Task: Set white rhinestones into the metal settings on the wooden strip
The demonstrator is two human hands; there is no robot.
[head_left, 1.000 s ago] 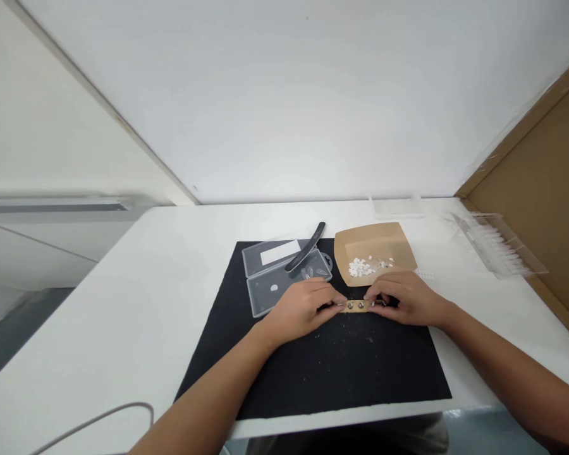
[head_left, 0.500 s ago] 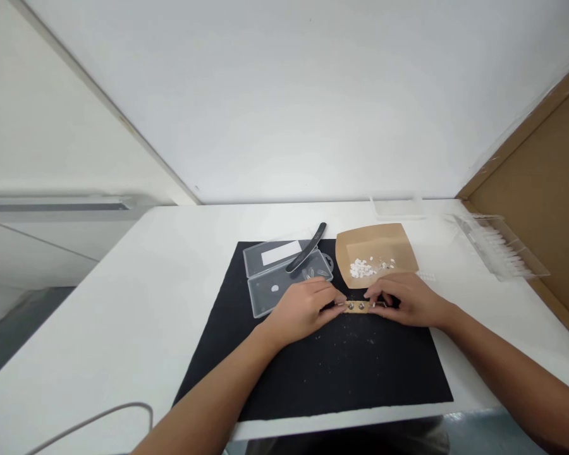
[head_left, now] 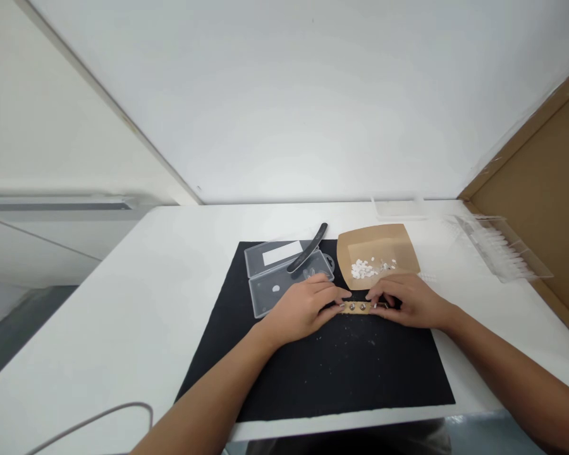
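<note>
A small tan strip [head_left: 359, 307] with two round metal studs lies on a black mat [head_left: 322, 354]. My left hand [head_left: 303, 308] pinches its left end with fingers curled. On the other side, my right hand [head_left: 408, 302] has its fingertips closed on the right end. Both hands rest on the mat, almost touching each other.
Behind the hands sit a brown paper tray [head_left: 377, 253] with several small white pieces, an open clear plastic case [head_left: 282, 278] and a black nail file [head_left: 308, 247]. A clear box of white tips [head_left: 500, 253] lies at the right, by a brown board. A grey cable [head_left: 95, 420] runs near left.
</note>
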